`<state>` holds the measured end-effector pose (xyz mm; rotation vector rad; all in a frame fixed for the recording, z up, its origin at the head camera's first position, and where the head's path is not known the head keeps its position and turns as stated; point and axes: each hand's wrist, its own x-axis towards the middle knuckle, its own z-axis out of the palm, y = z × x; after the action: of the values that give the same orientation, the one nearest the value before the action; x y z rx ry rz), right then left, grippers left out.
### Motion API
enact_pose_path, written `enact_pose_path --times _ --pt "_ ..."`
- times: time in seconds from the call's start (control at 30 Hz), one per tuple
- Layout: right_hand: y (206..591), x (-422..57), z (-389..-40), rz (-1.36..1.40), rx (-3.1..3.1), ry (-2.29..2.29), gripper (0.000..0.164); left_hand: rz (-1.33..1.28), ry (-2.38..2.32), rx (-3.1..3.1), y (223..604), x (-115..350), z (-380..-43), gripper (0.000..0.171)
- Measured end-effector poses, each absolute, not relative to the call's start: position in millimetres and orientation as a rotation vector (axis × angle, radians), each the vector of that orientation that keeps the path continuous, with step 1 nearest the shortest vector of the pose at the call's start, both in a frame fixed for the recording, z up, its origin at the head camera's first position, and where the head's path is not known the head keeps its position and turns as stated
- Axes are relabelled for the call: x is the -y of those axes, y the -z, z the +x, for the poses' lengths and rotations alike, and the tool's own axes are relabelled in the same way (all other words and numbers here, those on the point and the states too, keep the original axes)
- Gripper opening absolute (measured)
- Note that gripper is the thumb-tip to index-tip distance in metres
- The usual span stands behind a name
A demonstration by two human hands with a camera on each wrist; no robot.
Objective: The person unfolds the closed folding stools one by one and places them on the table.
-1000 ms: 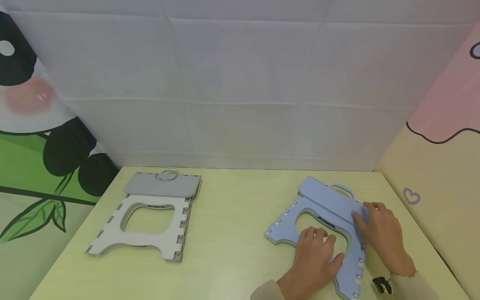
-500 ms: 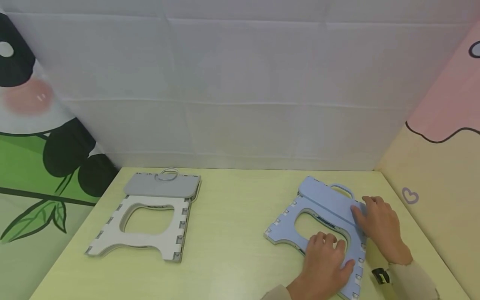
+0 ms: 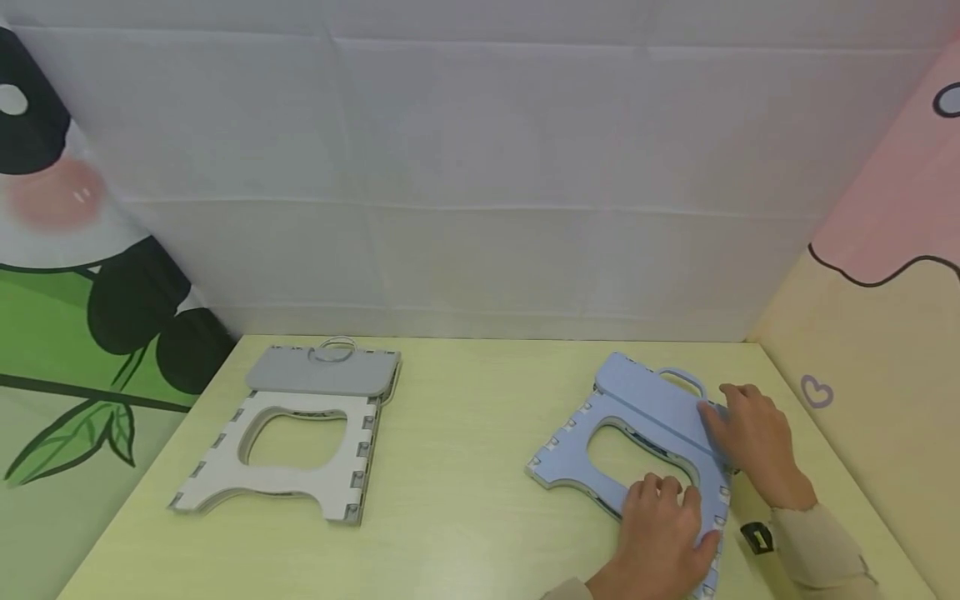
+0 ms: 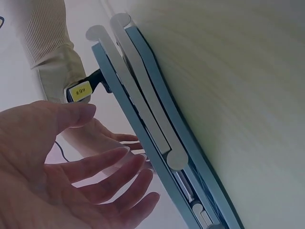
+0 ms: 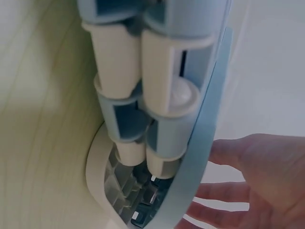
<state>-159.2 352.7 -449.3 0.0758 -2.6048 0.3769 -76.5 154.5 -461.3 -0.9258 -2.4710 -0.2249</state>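
Observation:
A folded blue step stool (image 3: 652, 408) lies flat on the table, its carry handle pointing to the back right. Over its lower right leg is my left hand (image 3: 662, 533), palm down with loosely bent, spread fingers. In the left wrist view those fingertips come close to the stool's upper face (image 4: 123, 102) and do not wrap round it. My right hand (image 3: 757, 437) rests at the right end of the seat panel. Its thumb and fairly straight fingers lie against the panel (image 5: 204, 124) in the right wrist view.
A second folded step stool (image 3: 288, 479), white with a grey seat panel, lies on the left of the pale yellow table (image 3: 457, 467). A white sheet (image 3: 480, 183) hangs behind. The painted wall (image 3: 862, 433) borders the table's right side.
My left hand has slid to the right over the blue step stool's leg. My right hand has shifted slightly toward the back along the panel. Both stools stay in place.

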Motion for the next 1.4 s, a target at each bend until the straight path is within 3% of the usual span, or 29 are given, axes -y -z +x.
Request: enact_pose_path --times 0.93,1.0,1.13,1.17,1.27,1.4 --pt "453 -363 -197 0.183 2.825 -0.624 0.043 -0.867 0.088 2.441 480 -185 -59 0.076" --pt "454 -365 -200 0.202 2.847 -0.651 0.042 -0.833 0.075 2.405 483 -187 -59 0.069" --pt "454 -368 -206 0.229 2.897 -0.717 0.041 -0.734 0.097 2.198 491 -191 -61 0.022" --pt "454 -369 -207 0.236 2.907 -0.734 0.041 -0.712 0.115 2.139 493 -191 -61 0.023" --pt "455 -371 -209 0.230 2.941 -0.770 0.042 -0.716 0.089 2.102 496 -191 -61 0.049" --pt "454 -373 -210 0.201 2.988 -0.817 0.045 -0.793 -0.014 2.232 494 -190 -58 0.039"
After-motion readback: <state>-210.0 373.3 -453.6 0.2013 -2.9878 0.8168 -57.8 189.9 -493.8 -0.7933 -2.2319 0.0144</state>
